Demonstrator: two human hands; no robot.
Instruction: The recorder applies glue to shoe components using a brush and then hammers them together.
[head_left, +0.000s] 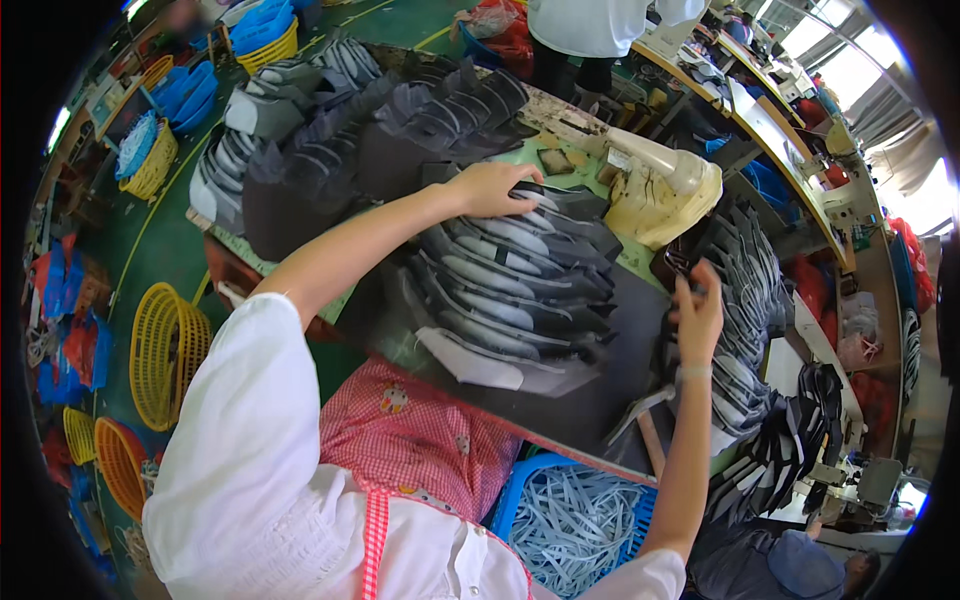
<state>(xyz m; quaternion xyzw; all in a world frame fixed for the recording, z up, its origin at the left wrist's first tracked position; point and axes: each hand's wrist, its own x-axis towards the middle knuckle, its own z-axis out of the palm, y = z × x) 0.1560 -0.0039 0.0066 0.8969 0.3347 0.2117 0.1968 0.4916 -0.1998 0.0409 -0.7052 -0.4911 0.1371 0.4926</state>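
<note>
A fanned row of curved dark grey cut pieces (510, 290), resembling shoe uppers with pale coated edges, lies overlapping on the dark board (640, 390) before me. My left hand (495, 190) rests at the far end of this row, thumb and fingers closed on the edge of a piece. To the right, my right hand (699, 312) is raised beside another overlapping stack (740, 310), its fingers half curled and apart. A small dark shiny object (677, 260) sits just beyond its fingertips; I cannot see contact with it.
Large piles of similar pieces (300, 190) cover the table's far left. A yellowed, glue-crusted container (655, 200) lies at the back. A metal-ended tool (640, 412) rests near the front edge, above a blue basket (515, 500) of pale strips. Yellow baskets (165, 355) stand left.
</note>
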